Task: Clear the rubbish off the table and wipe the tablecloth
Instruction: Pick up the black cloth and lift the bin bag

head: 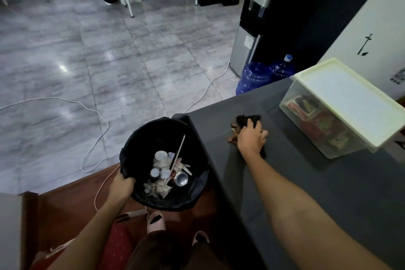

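Observation:
A dark grey tablecloth (pixel 306 182) covers the table on the right. My right hand (pixel 252 138) presses a dark cloth (pixel 248 119) onto it near the table's left edge, with small brown scraps (pixel 232 132) just left of the fingers. My left hand (pixel 121 186) grips the near rim of a black-lined rubbish bin (pixel 140 144) held beside the table edge. Inside the bin lie a can (pixel 181 178), crumpled tissues (pixel 156 188), lids and a long stick.
A clear plastic box (pixel 324 131) with a cream lid and packets inside sits on the table at the right. A white cable (pixel 96 114) trails over the tiled floor. Blue water bottles (pixel 254 76) and a dispenser (pixel 254 17) stand behind the table. A red chair is below me.

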`<state>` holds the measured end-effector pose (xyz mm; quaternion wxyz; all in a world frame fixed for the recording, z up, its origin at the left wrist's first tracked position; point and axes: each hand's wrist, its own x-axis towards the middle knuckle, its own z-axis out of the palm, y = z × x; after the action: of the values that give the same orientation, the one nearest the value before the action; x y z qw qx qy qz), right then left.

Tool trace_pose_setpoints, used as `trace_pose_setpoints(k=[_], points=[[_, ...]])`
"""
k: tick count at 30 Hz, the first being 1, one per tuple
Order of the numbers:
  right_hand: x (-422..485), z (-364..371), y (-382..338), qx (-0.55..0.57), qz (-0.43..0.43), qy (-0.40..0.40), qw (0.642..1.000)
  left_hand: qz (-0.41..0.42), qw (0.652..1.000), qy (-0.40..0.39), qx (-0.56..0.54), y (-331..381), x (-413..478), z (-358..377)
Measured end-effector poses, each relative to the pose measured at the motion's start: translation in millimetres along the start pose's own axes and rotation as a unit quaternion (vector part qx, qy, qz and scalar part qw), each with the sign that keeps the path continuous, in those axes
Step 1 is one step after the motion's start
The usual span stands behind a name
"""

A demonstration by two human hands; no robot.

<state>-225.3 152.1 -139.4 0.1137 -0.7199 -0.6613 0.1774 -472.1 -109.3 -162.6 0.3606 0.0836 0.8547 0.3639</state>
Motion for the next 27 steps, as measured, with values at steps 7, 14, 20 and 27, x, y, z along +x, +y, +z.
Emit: trace_pose_setpoints(k=[7, 14, 20, 27], points=[[-82.8, 37.7, -64.9, 0.014, -0.186, -0.089, 0.978, 0.001, 0.999, -0.009, -0.035, 0.9, -8.8, 4.8], [-78.4, 21.9, -58.7, 0.051, -0.253, -0.1, 0.961, 0.003, 0.999, -0.014, -0.047, -4.0, -7.3, -0.6], [-5.7, -37.3, 36.4, -0.034, -0.129, -0.002, 0.991, 0.014, 1.0, -0.012, -0.015, -1.4, -12.3, -2.5], [-9.2, -35.7, 72.1, -0.113, -0.081, 0.039, 0.989, -0.002, 0.997, 0.002, -0.077, -12.0, -14.7, -9.1]])
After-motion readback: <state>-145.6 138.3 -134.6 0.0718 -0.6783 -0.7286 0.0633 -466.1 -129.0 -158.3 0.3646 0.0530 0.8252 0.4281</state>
